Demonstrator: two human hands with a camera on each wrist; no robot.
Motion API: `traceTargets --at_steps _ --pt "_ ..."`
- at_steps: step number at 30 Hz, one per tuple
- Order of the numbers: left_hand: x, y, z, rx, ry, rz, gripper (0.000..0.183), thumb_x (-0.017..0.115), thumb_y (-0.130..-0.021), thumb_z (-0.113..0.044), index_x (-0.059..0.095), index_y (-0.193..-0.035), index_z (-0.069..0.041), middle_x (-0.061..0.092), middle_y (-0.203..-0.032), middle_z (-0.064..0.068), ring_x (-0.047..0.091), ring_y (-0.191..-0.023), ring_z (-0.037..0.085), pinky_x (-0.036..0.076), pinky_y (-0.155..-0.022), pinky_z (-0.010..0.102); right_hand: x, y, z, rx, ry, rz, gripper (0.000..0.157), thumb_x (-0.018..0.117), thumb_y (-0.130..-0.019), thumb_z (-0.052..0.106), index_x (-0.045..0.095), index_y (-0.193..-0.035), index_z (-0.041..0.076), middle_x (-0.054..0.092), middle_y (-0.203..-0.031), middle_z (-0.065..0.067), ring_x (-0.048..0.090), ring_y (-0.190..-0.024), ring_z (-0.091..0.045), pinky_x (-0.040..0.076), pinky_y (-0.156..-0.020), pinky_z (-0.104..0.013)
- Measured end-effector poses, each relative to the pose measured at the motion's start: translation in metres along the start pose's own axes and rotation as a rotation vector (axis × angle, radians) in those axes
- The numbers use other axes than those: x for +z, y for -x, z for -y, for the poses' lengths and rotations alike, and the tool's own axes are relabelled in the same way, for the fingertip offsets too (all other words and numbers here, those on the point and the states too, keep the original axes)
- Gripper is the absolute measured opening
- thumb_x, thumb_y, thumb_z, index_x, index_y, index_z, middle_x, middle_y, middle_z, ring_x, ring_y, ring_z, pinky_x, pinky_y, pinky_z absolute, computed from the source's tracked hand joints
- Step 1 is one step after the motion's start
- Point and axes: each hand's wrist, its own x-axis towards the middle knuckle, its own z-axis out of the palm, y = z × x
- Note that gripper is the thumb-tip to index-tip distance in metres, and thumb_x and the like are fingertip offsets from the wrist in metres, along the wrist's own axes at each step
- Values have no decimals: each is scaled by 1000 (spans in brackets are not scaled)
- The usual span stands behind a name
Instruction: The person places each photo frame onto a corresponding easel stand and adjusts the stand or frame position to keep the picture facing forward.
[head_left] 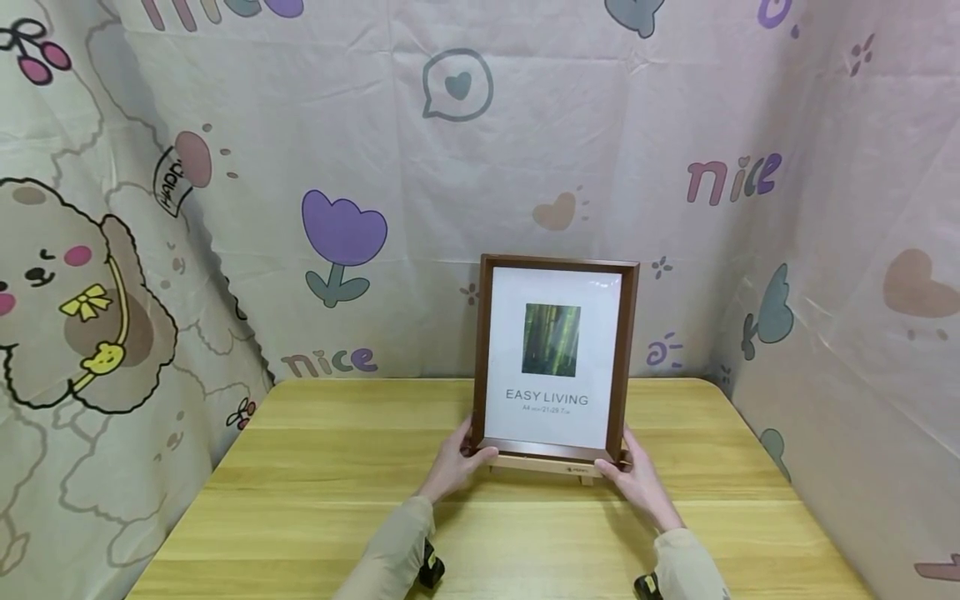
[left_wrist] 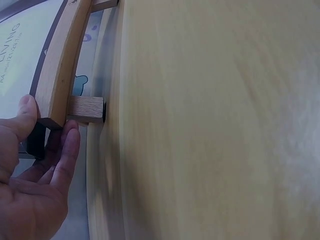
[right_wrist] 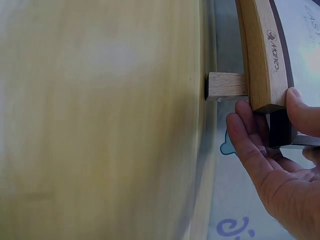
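Note:
A brown picture frame point(head_left: 551, 408) stands nearly upright, leaning slightly back, on the ledge of a light wooden tabletop easel point(head_left: 528, 464). Behind its glass is a white sheet with a small forest picture and the words EASY LIVING. My left hand point(head_left: 455, 458) grips the lower left corner, thumb on the front and the other fingers curled under and behind. At the lower right corner, my right hand point(head_left: 637, 482) holds the frame the same way. Both wrist views show the easel's ledge point(left_wrist: 60, 65) and short square feet point(right_wrist: 227, 85) close beside the fingertips.
The easel stands on a wood-grain table point(head_left: 337, 467), toward its far side. A printed cloth point(head_left: 450, 167) with cartoon drawings hangs behind the table and along both sides. Dark wrist straps point(head_left: 431, 567) sit at both sleeve cuffs.

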Motion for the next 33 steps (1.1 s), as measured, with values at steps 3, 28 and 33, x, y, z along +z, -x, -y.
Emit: traceTargets --at_steps 3,28,33 --pt "-1 1 0 -3 5 -1 84 73 -93 -32 28 -159 -8 68 -110 17 64 -99 22 56 -91 38 2 0 1 -5 8 -4 88 69 -93 4 14 -161 5 52 -139 -39 63 -117 -49 61 -88 -36" --pt "-15 9 5 1 26 -41 88 74 -91 -33 26 -158 -2 64 -124 29 65 -112 38 54 -101 53 16 -6 6 -26 -21 15 87 68 -92 1 15 -161 3 48 -142 -40 63 -115 -50 61 -87 -37" --pt "-18 11 7 14 32 -40 89 74 -91 -32 25 -158 0 63 -127 30 65 -112 38 55 -100 52 19 -8 7 -45 -3 7 86 69 -91 1 18 -160 2 50 -141 -39 65 -114 -48 60 -85 -30"
